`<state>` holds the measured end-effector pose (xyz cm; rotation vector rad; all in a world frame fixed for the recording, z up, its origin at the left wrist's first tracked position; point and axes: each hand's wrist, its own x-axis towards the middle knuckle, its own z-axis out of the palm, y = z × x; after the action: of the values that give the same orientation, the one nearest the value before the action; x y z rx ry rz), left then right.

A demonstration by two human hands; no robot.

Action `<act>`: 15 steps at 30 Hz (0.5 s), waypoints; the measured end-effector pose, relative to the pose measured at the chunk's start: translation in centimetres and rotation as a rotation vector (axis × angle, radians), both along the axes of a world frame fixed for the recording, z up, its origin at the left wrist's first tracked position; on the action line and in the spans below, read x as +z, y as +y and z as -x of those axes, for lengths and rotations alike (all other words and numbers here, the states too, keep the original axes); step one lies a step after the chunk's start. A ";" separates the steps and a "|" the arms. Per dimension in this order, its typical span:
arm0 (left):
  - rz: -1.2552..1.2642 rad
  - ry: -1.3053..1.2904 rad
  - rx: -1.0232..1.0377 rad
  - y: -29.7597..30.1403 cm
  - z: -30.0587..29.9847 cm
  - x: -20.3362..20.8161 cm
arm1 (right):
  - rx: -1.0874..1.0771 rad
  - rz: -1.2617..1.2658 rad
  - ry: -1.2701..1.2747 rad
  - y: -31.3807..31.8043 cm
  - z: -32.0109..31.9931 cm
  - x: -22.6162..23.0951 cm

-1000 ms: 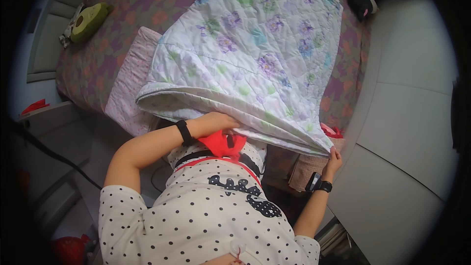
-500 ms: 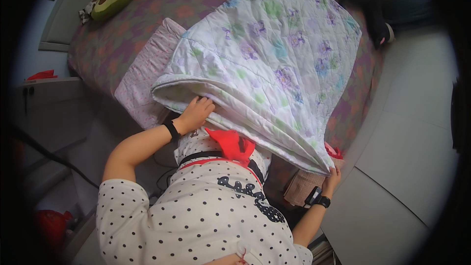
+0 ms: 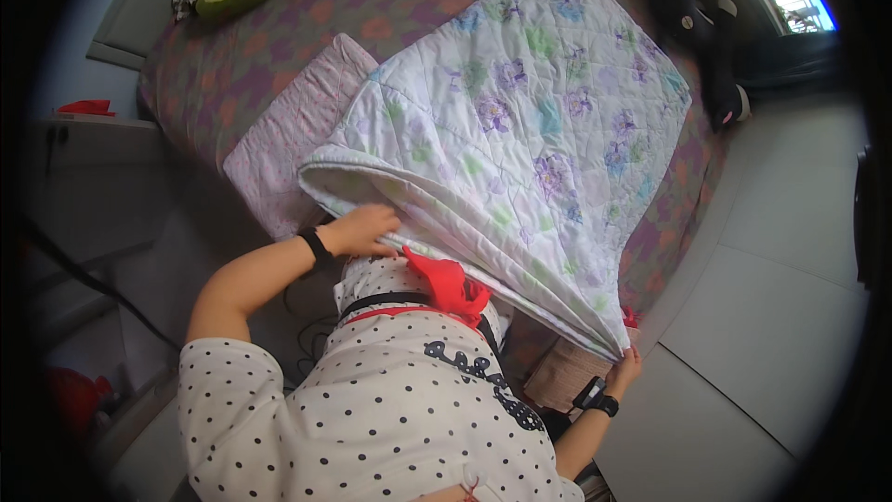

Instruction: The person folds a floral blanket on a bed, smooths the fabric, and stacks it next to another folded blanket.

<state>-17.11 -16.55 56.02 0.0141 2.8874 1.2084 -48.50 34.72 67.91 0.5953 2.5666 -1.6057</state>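
Patterned bed (image 3: pixel 218 70), quilt (image 3: pixel 530 130), corner (image 3: pixel 614 342) in right grip (image 3: pixel 627 368)

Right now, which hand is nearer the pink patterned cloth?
Left. The left hand is beside the lower end of the pink patterned cloth, at the near edge of the floral quilt; the right hand is farther off, pinching the quilt's lower-right corner.

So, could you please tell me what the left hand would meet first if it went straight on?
The left hand would probably meet the quilt first, at its near edge; whether they touch now is unclear.
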 end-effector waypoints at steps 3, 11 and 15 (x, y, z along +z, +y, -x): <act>-0.129 -0.176 0.219 -2.3 -2.5 -0.3 | 0.014 -0.038 -0.085 0.0 -0.1 -0.7; 0.287 -0.212 0.285 -7.4 -6.8 -0.9 | 0.022 -0.024 -0.203 -0.1 -0.1 -1.3; 0.143 -0.068 0.222 -4.6 -3.7 -0.4 | -0.012 -0.040 -0.189 0.1 -0.2 -0.8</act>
<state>-13.38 -21.13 55.59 -0.3505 2.9693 1.0007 -48.27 34.80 67.13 0.7297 2.4667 -1.4289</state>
